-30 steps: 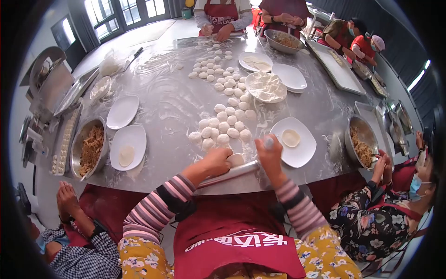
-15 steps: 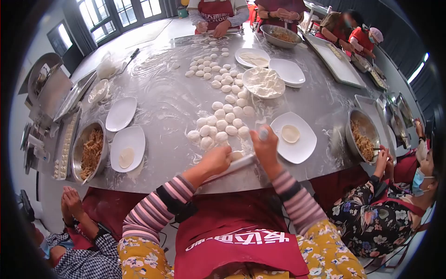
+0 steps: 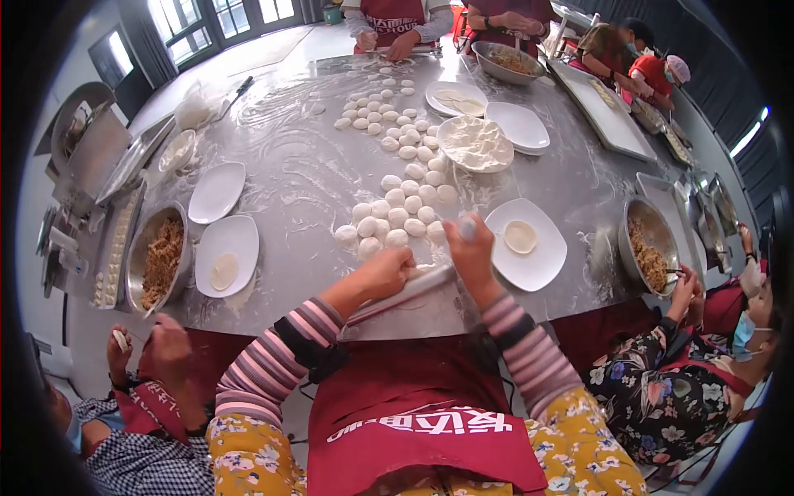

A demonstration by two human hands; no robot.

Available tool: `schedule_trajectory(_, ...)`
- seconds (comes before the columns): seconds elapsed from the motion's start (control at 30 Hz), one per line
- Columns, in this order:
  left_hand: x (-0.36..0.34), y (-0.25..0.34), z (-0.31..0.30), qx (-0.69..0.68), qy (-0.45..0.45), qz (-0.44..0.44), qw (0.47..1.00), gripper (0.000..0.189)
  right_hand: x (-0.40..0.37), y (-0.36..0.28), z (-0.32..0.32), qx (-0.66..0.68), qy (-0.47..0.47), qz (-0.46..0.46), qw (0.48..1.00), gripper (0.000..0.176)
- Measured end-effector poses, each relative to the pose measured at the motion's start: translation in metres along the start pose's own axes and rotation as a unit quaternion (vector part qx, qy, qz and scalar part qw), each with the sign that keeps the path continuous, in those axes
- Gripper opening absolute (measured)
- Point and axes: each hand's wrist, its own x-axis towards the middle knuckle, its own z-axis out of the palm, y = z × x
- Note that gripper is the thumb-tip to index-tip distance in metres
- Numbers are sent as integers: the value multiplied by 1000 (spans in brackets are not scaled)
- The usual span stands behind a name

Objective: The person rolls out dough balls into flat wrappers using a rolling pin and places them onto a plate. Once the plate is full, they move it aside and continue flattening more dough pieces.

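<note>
My right hand [image 3: 471, 258] is closed around one end of a pale rolling pin [image 3: 423, 286], which slants across the table's near edge. My left hand [image 3: 382, 274] is closed with its fingertips at a dough wrapper [image 3: 425, 269], mostly hidden by the fingers and the pin. Just beyond my hands lies a cluster of round, floured dough pieces [image 3: 397, 218]. Right of my right hand, a white square plate [image 3: 542, 263] carries one flat, round wrapper [image 3: 520, 237].
A plate of flour [image 3: 475, 145] stands farther back. Bowls of filling sit left [image 3: 179, 273] and right [image 3: 626, 258]. White plates [image 3: 217, 192] lie on the left of the floured metal table [image 3: 289, 165]. Co-workers stand on both sides and across.
The rolling pin and my left hand have shifted slightly, with the pin still in my right hand. At the left, a co-worker's hands have moved apart, one now showing a piece of dough.
</note>
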Motion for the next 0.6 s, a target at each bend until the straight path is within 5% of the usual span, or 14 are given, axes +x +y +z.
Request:
schedule_trajectory(0.27,-2,20,-7,75,-16,13,997,13,-43,-19,-52,5,-5,21,1000,24)
schedule_trajectory(0.37,33,40,1,-16,-40,86,995,13,-65,-38,-74,22,-20,48,998,23)
schedule_trajectory(0.47,91,70,16,-258,-99,104,955,15,-68,-33,-75,69,-33,80,994,23)
schedule_trajectory(0.57,117,62,15,-177,1,137,975,19,-68,-34,-74,84,-35,87,992,23)
schedule_trajectory(0.6,114,53,8,85,17,155,984,21,-67,-34,-75,85,-31,75,993,23)
